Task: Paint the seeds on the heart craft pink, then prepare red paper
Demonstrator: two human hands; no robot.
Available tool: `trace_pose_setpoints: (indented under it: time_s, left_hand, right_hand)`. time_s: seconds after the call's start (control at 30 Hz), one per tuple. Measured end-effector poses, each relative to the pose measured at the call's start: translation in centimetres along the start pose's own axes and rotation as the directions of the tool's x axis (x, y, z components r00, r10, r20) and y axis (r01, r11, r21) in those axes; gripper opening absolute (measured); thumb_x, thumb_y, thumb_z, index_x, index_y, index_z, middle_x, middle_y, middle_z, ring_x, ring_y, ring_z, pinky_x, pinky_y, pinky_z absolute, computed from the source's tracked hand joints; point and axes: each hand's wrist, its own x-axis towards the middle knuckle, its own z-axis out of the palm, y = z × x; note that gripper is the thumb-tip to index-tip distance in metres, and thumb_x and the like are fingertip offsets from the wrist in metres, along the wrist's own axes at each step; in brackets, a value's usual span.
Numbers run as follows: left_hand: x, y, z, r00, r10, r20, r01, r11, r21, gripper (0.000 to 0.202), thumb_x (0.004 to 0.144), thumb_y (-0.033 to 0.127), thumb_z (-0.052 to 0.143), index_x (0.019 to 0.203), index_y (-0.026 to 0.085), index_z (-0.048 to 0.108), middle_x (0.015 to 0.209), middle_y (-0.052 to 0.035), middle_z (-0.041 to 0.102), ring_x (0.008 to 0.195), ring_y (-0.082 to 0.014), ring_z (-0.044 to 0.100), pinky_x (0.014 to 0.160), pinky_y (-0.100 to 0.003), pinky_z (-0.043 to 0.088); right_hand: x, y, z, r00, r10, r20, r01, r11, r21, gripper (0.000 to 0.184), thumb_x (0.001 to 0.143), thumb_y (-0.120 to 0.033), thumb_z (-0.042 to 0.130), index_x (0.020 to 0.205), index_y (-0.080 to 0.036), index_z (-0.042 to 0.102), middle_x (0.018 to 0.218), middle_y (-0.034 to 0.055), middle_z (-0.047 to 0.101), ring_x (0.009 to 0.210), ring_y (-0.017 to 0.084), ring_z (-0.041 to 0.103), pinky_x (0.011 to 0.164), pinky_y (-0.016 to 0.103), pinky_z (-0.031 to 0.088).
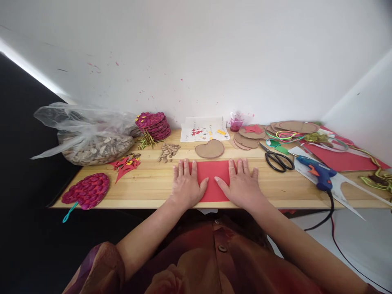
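A red sheet of paper (213, 179) lies flat near the front edge of the wooden table. On its left side my left hand (187, 183) rests palm down, fingers stretched out and thumb on the paper. My right hand (241, 183) lies the same way on the right side, its thumb pointing inward. The hands cover both side edges of the sheet. Just behind it sits a heart-shaped cardboard piece (210, 149). Black-handled scissors (277, 160) lie to the right of my right hand.
Left: a plastic bag of shells or seeds (98, 149), red paper scraps (127, 165), a pink heart ornament (87, 190) and stacked similar pieces (154, 124). Right: a blue glue gun (318, 169) with its cord, cardboard shapes (248, 141), coloured cords (290, 136). A small cup (235, 122) stands behind.
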Motion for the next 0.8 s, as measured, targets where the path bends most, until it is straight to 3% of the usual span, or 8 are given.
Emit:
trace_pose_setpoints:
  time_s: [0.07, 0.13, 0.23, 0.37, 0.43, 0.6, 0.8]
  left_hand:
    - [0.1, -0.1, 0.2, 0.996, 0.074, -0.043, -0.075, 0.997, -0.010, 0.076, 0.105, 0.054, 0.037, 0.162, 0.004, 0.037, 0.169, -0.0230, 0.032, 0.160, -0.0417, 0.024, 0.129, -0.063, 0.019]
    - [0.3, -0.2, 0.4, 0.983, 0.175, -0.057, -0.177, 0.984, -0.025, 0.069, 0.107, 0.047, 0.034, 0.163, 0.006, 0.035, 0.170, -0.0172, 0.034, 0.161, -0.0354, 0.024, 0.131, -0.059, 0.018]
    - [0.7, -0.4, 0.4, 0.965, 0.264, 0.003, -0.263, 0.963, -0.060, 0.064, 0.108, 0.038, 0.033, 0.164, 0.006, 0.033, 0.169, -0.0153, 0.037, 0.160, -0.0295, 0.029, 0.132, -0.052, 0.022]
    - [1.1, -0.5, 0.1, 0.958, 0.283, 0.052, -0.278, 0.957, -0.083, 0.063, 0.108, 0.035, 0.033, 0.163, 0.005, 0.033, 0.169, -0.0158, 0.034, 0.160, -0.0275, 0.029, 0.131, -0.049, 0.025]
    - [1.0, -0.5, 0.1, 0.960, 0.278, 0.039, -0.274, 0.958, -0.078, 0.063, 0.108, 0.036, 0.033, 0.163, 0.007, 0.034, 0.169, -0.0154, 0.034, 0.160, -0.0275, 0.030, 0.131, -0.050, 0.026]
    - [0.7, -0.4, 0.1, 0.978, 0.209, 0.013, -0.208, 0.977, -0.053, 0.065, 0.108, 0.042, 0.033, 0.163, 0.008, 0.037, 0.169, -0.0141, 0.035, 0.159, -0.0289, 0.031, 0.131, -0.050, 0.025]
    - [0.0, -0.8, 0.5, 0.988, 0.148, -0.040, -0.150, 0.987, -0.062, 0.065, 0.106, 0.047, 0.042, 0.158, 0.009, 0.047, 0.166, -0.0182, 0.041, 0.157, -0.0352, 0.035, 0.130, -0.055, 0.025]
  right_hand:
    - [0.0, -0.2, -0.1, 0.997, -0.056, -0.052, 0.056, 0.998, -0.008, 0.089, 0.101, -0.063, 0.037, 0.164, 0.000, 0.028, 0.172, 0.0282, 0.019, 0.162, 0.046, 0.009, 0.124, 0.077, 0.010]
    - [0.1, -0.8, -0.2, 0.979, -0.185, -0.086, 0.186, 0.983, 0.000, 0.076, 0.103, -0.048, 0.037, 0.164, -0.002, 0.030, 0.172, 0.0232, 0.025, 0.163, 0.040, 0.012, 0.127, 0.072, 0.007]
    - [0.7, -2.0, -0.3, 0.929, -0.367, -0.043, 0.369, 0.925, 0.091, 0.070, 0.099, -0.023, 0.035, 0.165, -0.003, 0.027, 0.170, 0.0188, 0.033, 0.162, 0.032, 0.023, 0.131, 0.062, 0.015]
    - [1.9, -3.0, -0.1, 0.863, -0.505, -0.019, 0.497, 0.840, 0.219, 0.078, 0.092, -0.015, 0.036, 0.167, -0.003, 0.018, 0.174, 0.0151, 0.023, 0.162, 0.025, 0.025, 0.132, 0.050, 0.026]
    - [2.3, -2.9, 0.0, 0.860, -0.509, -0.023, 0.501, 0.837, 0.220, 0.077, 0.094, -0.017, 0.036, 0.167, -0.004, 0.018, 0.174, 0.0148, 0.024, 0.162, 0.024, 0.026, 0.131, 0.050, 0.027]
    - [1.9, -1.9, 0.1, 0.932, -0.361, -0.021, 0.361, 0.924, 0.126, 0.070, 0.103, -0.035, 0.033, 0.165, -0.003, 0.027, 0.171, 0.0180, 0.028, 0.161, 0.030, 0.029, 0.131, 0.055, 0.023]
    - [0.7, -1.0, 0.2, 0.966, -0.256, -0.031, 0.258, 0.965, 0.054, 0.075, 0.106, -0.050, 0.033, 0.163, -0.001, 0.033, 0.170, 0.0214, 0.029, 0.161, 0.034, 0.026, 0.132, 0.054, 0.020]
